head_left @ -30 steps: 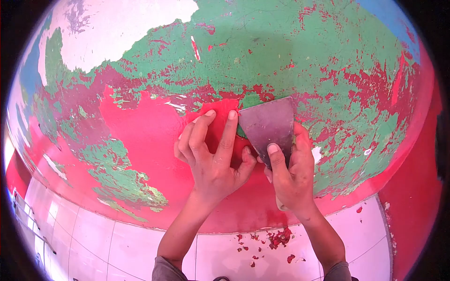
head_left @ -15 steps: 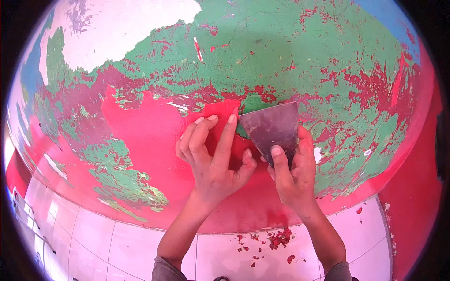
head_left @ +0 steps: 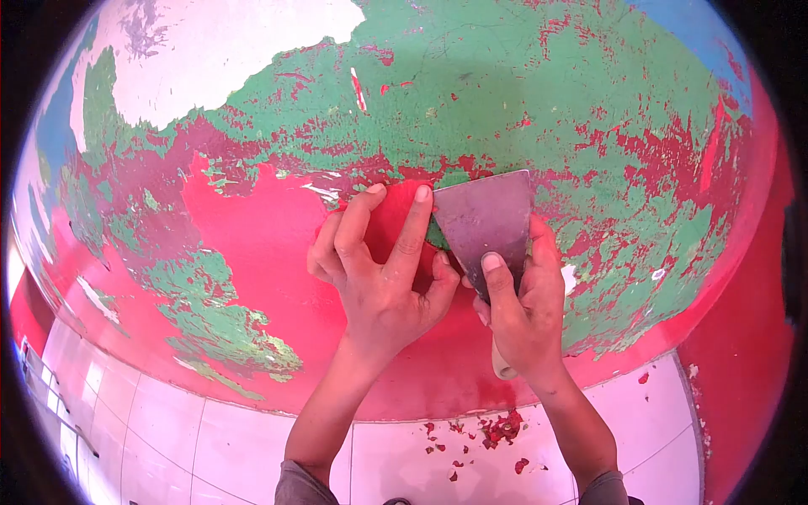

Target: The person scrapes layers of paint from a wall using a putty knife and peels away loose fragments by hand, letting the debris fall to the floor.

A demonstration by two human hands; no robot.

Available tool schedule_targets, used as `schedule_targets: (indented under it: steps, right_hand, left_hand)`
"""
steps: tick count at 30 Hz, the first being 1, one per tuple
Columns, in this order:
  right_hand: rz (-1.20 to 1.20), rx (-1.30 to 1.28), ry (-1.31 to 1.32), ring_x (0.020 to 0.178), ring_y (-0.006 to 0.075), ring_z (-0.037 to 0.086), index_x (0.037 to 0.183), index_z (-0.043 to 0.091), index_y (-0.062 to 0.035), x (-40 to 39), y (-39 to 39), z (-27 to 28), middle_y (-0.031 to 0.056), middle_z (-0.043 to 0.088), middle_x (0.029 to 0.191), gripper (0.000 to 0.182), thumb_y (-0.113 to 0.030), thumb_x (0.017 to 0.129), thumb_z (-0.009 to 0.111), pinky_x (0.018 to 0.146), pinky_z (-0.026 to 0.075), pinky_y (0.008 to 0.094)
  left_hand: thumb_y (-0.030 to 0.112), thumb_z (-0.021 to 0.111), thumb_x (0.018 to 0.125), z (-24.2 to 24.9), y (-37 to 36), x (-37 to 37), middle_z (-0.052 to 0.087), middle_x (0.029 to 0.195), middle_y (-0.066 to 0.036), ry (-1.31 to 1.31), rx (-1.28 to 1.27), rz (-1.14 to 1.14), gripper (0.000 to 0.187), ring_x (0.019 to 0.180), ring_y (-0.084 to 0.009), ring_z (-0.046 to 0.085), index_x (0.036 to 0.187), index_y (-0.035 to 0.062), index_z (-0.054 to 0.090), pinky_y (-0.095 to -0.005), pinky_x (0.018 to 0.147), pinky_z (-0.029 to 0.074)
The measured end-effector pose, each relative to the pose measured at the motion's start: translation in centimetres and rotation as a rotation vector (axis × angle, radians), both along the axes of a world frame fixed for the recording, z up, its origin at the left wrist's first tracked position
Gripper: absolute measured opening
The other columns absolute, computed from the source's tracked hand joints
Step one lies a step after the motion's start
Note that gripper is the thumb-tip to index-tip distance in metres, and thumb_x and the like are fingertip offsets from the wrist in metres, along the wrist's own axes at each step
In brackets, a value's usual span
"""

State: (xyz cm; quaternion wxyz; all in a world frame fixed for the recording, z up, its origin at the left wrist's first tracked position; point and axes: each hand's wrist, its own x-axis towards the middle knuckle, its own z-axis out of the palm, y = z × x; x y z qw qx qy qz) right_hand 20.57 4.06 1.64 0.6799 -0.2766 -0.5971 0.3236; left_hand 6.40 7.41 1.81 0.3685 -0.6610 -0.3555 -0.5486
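Note:
My right hand (head_left: 526, 307) grips a putty knife (head_left: 484, 215), its wide dark blade lying against the painted wall (head_left: 471, 93), thumb on the blade and part of the handle showing below the palm. The blade's top left corner meets the index fingertip of my left hand (head_left: 383, 278). That hand has its fingers spread, the tips resting on a red painted patch (head_left: 269, 227). Flaking green paint (head_left: 606, 252) surrounds the blade. A small dark green area lies between the blade and my left hand.
Red and green paint flakes (head_left: 502, 427) lie on the white tiled floor (head_left: 244, 438) below the wall. Upper left is a bare white area (head_left: 227, 50). A red surface (head_left: 741, 370) stands at the right, and a metal rail (head_left: 55, 391) at the lower left.
The putty knife and my right hand have moved slightly up, and more of the handle shows. My left hand has shifted a little up, its index fingertip still by the blade's corner.

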Motion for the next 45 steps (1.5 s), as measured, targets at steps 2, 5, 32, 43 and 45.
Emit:
schedule_targets:
  steps: [2,5,32,43,45]
  right_hand:
    - [0.013,0.024,0.011,0.065,0.0037,0.050,0.134,0.026,0.0003,-0.2,0.2,-0.1,0.0082,0.057,0.099,0.045,-0.008,0.095,0.046,0.042,0.035,0.0167]
    - [0.031,0.063,0.038,0.067,0.0042,0.051,0.131,0.028,0.0000,-0.4,0.6,-0.4,0.0080,0.057,0.100,0.041,-0.007,0.095,0.046,0.043,0.036,0.0168]
    - [0.059,-0.029,0.076,0.069,0.0053,0.049,0.126,0.034,0.0004,-0.6,-0.3,0.3,0.0070,0.053,0.099,0.034,-0.003,0.093,0.044,0.059,0.044,0.0206]
    - [0.044,0.042,0.059,0.072,0.0055,0.051,0.127,0.033,0.0020,-0.6,0.5,-0.4,0.0070,0.055,0.097,0.036,-0.004,0.094,0.046,0.059,0.044,0.0207]
    - [0.054,0.089,0.057,0.073,0.0064,0.052,0.127,0.033,0.0025,-0.6,0.6,-0.5,0.0073,0.055,0.097,0.037,-0.005,0.094,0.047,0.061,0.045,0.0211]
  left_hand:
    - [0.019,0.066,0.065,-0.1,0.4,0.0,0.041,0.129,-0.013,-0.014,0.028,-0.007,0.057,0.114,-0.0303,0.034,0.122,0.0118,0.061,-0.0420,0.094,0.025]
    - [0.018,0.067,0.065,-0.2,0.3,-0.1,0.041,0.129,-0.016,-0.001,0.023,0.003,0.058,0.117,-0.0309,0.034,0.123,0.0097,0.060,-0.0426,0.095,0.026]
    - [0.017,0.063,0.065,0.6,0.3,-0.7,0.043,0.127,-0.013,-0.039,-0.003,-0.106,0.059,0.113,-0.0285,0.035,0.124,0.0118,0.059,-0.0398,0.092,0.026]
    - [0.016,0.064,0.065,0.1,0.8,-0.5,0.043,0.123,-0.010,-0.025,0.053,-0.057,0.055,0.111,-0.0282,0.034,0.120,0.0161,0.063,-0.0397,0.092,0.026]
    - [0.016,0.064,0.066,0.0,0.9,-0.5,0.044,0.122,-0.010,-0.030,0.062,-0.067,0.054,0.111,-0.0282,0.034,0.120,0.0158,0.063,-0.0394,0.092,0.026]
